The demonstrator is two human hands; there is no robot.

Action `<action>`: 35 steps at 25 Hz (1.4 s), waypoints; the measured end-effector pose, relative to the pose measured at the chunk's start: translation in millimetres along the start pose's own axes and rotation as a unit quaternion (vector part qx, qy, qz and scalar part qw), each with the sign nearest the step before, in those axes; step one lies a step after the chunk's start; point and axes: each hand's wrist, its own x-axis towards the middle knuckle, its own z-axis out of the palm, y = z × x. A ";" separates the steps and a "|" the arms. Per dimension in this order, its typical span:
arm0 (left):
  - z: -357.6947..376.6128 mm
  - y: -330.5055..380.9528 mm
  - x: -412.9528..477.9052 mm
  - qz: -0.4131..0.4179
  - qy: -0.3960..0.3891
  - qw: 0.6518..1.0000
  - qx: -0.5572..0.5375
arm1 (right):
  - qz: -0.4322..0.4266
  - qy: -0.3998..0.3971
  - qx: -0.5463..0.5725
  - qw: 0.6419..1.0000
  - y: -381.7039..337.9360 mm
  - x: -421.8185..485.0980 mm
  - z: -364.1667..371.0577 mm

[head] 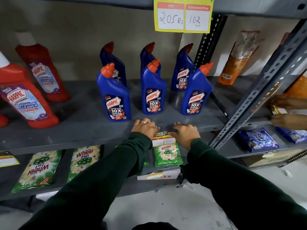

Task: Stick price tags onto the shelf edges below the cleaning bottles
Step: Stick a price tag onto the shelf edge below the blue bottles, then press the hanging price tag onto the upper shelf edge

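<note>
Several blue Harpic bottles with orange caps stand on the grey shelf. A yellow price tag hangs at the shelf's front edge, below the middle bottle. My left hand and my right hand rest on the shelf edge, one on each side of the tag's top. Their fingertips press down on the tag's upper strip. The tag's white boxes show handwritten numbers under my hands.
Red Harpic bottles stand at the left. A big yellow price tag hangs from the shelf above. Green Wheel packets lie on the lower shelf. A perforated grey upright slants at the right, with another person's hands behind it.
</note>
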 end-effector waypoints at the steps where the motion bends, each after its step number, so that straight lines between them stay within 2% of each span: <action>1: -1.0 -2.3 -1.0 0.004 -0.009 1.000 -0.012 | -0.002 -0.001 0.006 1.000 -1.0 -1.3 -0.7; 4: -2.5 -11.7 -11.8 0.000 -0.008 0.999 -0.038 | 0.002 -0.004 0.019 1.000 -8.7 -3.4 2.4; 6: -8.1 -25.7 -22.0 -0.011 0.038 0.998 -0.056 | 0.003 0.026 0.039 0.999 -25.8 -3.6 8.6; 9: -33.0 -61.6 -49.2 0.018 0.219 0.974 -0.047 | -0.047 0.146 0.052 0.987 -75.4 -4.5 12.5; 13: -71.5 -138.7 -99.5 0.060 0.357 0.932 -0.011 | -0.190 0.288 0.094 0.934 -177.5 -0.3 -7.1; 15: -97.8 -181.4 -126.4 0.087 0.447 0.890 0.000 | -0.267 0.342 0.118 0.893 -233.5 4.9 -28.0; 18: -153.9 -243.4 -168.7 0.104 0.593 0.798 0.025 | -0.378 0.432 0.133 0.808 -316.7 9.1 -74.4; 21: -224.1 -297.3 -209.3 0.045 0.697 0.714 0.058 | -0.432 0.533 0.173 0.706 -398.2 10.0 -130.1; 23: -261.3 -334.9 -222.2 -0.018 0.732 0.679 0.050 | -0.450 0.571 0.185 0.661 -445.3 9.9 -163.6; 24: -274.6 -352.3 -226.8 -0.068 0.733 0.676 0.040 | -0.454 0.580 0.188 0.650 -466.4 11.9 -176.9; 26: -287.8 -379.1 -236.7 -0.190 0.698 0.690 0.010 | -0.454 0.578 0.179 0.654 -505.2 20.2 -199.8; 27: -289.7 -388.6 -242.3 -0.240 0.677 0.696 -0.012 | -0.449 0.566 0.165 0.671 -523.3 26.1 -209.2; 28: -288.9 -394.8 -245.5 -0.282 0.651 0.703 -0.044 | -0.439 0.539 0.151 0.703 -539.0 31.8 -217.0; 29: -286.5 -397.1 -248.9 -0.308 0.620 0.716 -0.091 | -0.417 0.487 0.146 0.754 -551.9 35.0 -222.8; 31: -286.5 -399.2 -256.4 -0.311 0.581 0.724 -0.205 | -0.358 0.362 0.143 0.849 -571.6 38.7 -231.9; 32: -288.9 -398.6 -259.5 -0.307 0.563 0.718 -0.269 | -0.332 0.323 0.135 0.876 -576.7 40.0 -234.5; 33: -293.0 -397.4 -262.3 -0.305 0.540 0.716 -0.321 | -0.318 0.309 0.136 0.886 -580.0 40.2 -236.3; 35: -298.5 -396.6 -265.7 -0.312 0.499 0.732 -0.343 | -0.320 0.305 0.168 0.881 -580.3 39.0 -238.4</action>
